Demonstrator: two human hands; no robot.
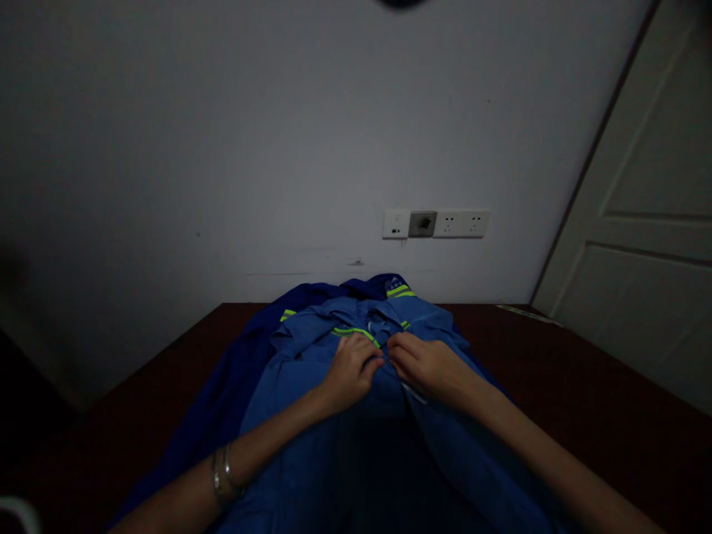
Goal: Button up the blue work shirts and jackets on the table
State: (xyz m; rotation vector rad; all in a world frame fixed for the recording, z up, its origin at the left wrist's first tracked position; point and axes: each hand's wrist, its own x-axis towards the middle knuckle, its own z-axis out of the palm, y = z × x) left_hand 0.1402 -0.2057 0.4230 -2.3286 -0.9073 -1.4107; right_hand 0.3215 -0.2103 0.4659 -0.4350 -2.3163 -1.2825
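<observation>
A blue jacket (pixel 300 382) with bright yellow-green trim lies in front of me, spread over a darker blue garment (pixel 216 400). My left hand (pixel 354 368) pinches the jacket near its front opening, just below the yellow-green strip. Close beside it, my right hand (pixel 418 363) is closed on the opposite edge of the same opening. The fingertips of both hands nearly meet, and what lies between them is too small and dark to make out. A pale strip shows under my right hand. Two bangles (pixel 222 469) circle my left wrist.
The garments rest on a dark reddish-brown table (pixel 556 363) against a pale wall (pixel 278 148). Wall sockets and a switch panel (pixel 460 224) sit above the table's back edge. A panelled white door (pixel 656 222) stands at the right. A pale curved object (pixel 19 512) shows at lower left.
</observation>
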